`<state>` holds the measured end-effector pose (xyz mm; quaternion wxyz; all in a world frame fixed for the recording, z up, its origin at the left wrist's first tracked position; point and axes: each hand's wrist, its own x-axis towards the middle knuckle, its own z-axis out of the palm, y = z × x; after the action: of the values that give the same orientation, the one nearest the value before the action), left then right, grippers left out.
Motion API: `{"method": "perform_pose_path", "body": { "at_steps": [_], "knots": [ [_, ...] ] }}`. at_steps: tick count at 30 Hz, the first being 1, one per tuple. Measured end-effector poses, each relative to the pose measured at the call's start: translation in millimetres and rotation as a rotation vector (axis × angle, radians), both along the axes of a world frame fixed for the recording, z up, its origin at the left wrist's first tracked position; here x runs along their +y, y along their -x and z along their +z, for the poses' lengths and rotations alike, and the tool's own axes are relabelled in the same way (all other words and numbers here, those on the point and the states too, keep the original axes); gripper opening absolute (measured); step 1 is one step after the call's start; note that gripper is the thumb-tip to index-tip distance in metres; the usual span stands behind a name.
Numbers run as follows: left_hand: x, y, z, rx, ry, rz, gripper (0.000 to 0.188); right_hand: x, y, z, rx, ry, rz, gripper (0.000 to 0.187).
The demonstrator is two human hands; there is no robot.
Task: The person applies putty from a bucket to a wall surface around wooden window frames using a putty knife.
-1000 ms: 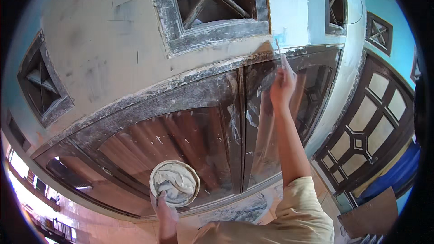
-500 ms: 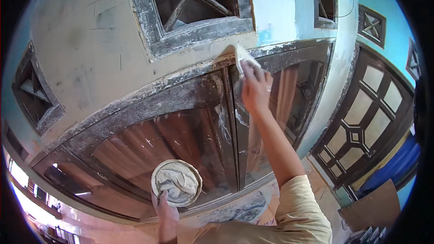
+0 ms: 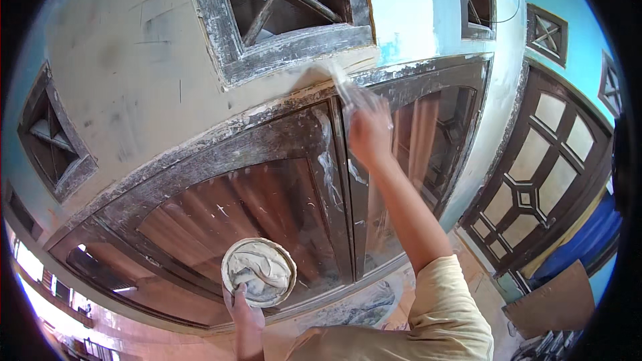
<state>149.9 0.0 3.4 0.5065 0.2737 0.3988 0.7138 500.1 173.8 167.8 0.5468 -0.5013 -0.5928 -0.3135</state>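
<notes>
The person's left hand [image 3: 246,311] holds a round, pale-rimmed bowl [image 3: 258,241] of creamy whitish paste [image 3: 267,264], its thumb [image 3: 241,289] over the near rim, the other fingers mostly hidden beneath. The right hand [image 3: 371,127] has its fingers closed on a flat, whitish, blurred blade [image 3: 342,85] at the beige plaster wall [image 3: 134,100], just above a scuffed dark-wood frame [image 3: 221,144]; blur hides whether they touch.

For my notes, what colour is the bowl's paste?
The paste is off-white, clearest in the head view.
</notes>
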Motion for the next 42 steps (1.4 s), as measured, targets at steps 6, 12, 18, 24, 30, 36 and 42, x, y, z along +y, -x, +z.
{"method": "perform_pose_path", "body": {
  "at_steps": [6,12,18,24,30,36,42],
  "knots": [
    [3,11,-14,0.005,-0.035,-0.038,0.059,19,-18,-3,0.035,-0.058,-0.227,0.056],
    [0,14,-5,-0.015,-0.025,-0.009,0.057,-6,9,-4,-0.119,0.009,-0.031,0.052],
    [2,16,-10,-0.026,-0.016,-0.052,0.057,5,-33,14,0.18,-0.003,-0.188,0.051],
    [3,15,-6,-0.024,0.004,-0.026,0.059,-4,37,-7,-0.157,0.106,0.138,0.053],
    [2,24,-13,-0.057,-0.037,-0.059,0.056,-1,-42,17,0.267,0.009,-0.113,0.045],
    [-3,24,-12,-0.044,0.002,0.001,0.056,-14,35,0,-0.086,0.091,-0.002,0.049],
    [-3,24,-13,-0.037,-0.004,-0.013,0.057,-4,-25,13,0.095,-0.126,-0.083,0.047]
  ]
}}
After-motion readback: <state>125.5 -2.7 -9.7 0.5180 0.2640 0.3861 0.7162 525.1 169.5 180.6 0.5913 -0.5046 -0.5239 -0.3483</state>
